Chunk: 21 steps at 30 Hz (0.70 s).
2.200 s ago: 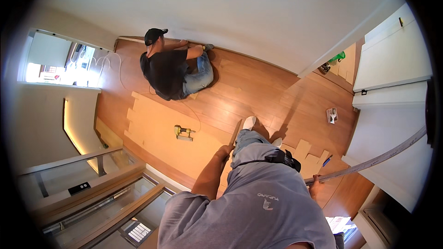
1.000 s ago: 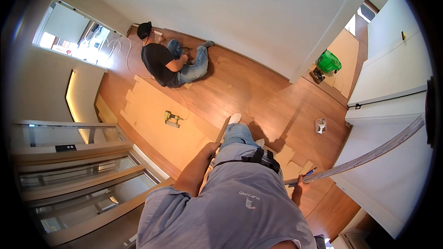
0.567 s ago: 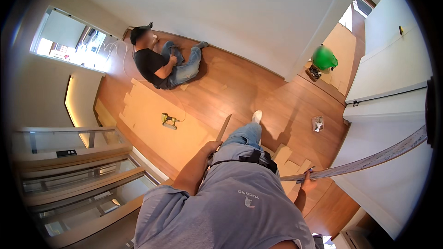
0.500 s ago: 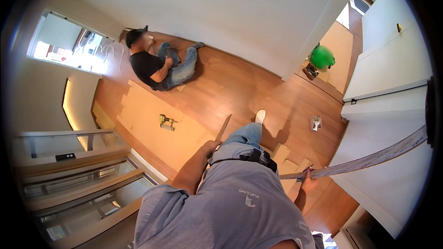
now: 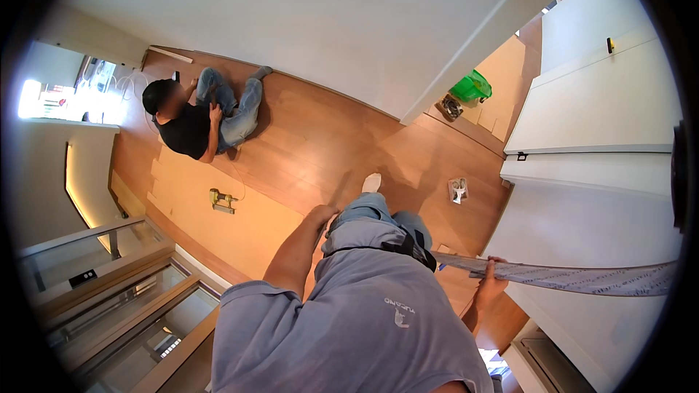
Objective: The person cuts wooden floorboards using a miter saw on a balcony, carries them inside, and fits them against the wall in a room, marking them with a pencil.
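At the lower right of the frame, the right hand (image 5: 492, 281) is closed around a long grey strip (image 5: 582, 276), which runs from beside the hip to the right edge, in front of white panels (image 5: 582, 225). The left hand (image 5: 322, 215), near the centre beside the thigh, hides its palm, so whether it grips anything cannot be told. Turning the body could swing the strip's far end into those panels; a careless step could kick the small box (image 5: 458, 191) on the floor (image 5: 320, 135).
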Each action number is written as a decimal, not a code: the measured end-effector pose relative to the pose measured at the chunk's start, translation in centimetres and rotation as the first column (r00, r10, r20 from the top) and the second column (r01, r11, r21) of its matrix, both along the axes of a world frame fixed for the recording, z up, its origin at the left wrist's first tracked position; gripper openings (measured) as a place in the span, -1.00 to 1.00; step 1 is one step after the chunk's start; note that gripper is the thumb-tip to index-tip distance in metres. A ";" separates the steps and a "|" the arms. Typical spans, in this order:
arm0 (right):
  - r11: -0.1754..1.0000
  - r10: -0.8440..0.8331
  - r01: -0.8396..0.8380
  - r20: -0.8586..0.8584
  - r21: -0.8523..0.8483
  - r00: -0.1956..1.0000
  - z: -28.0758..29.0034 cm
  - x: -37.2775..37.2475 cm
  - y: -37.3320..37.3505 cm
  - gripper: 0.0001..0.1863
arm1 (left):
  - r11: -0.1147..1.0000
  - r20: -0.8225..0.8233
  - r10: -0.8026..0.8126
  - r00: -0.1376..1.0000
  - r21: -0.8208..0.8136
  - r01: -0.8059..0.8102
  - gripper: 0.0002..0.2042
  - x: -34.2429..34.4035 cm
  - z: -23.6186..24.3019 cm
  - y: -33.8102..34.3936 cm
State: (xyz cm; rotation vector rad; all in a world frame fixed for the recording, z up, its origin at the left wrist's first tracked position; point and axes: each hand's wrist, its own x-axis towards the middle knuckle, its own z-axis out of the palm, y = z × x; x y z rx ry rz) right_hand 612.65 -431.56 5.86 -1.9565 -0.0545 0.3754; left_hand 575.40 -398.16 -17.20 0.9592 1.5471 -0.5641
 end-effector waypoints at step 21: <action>0.934 0.305 -0.318 0.099 0.161 0.947 -0.8 33.5 7.0 -0.78 | 0.987 -0.163 0.158 0.974 0.049 -0.151 -0.37 15.1 -4.1 -15.0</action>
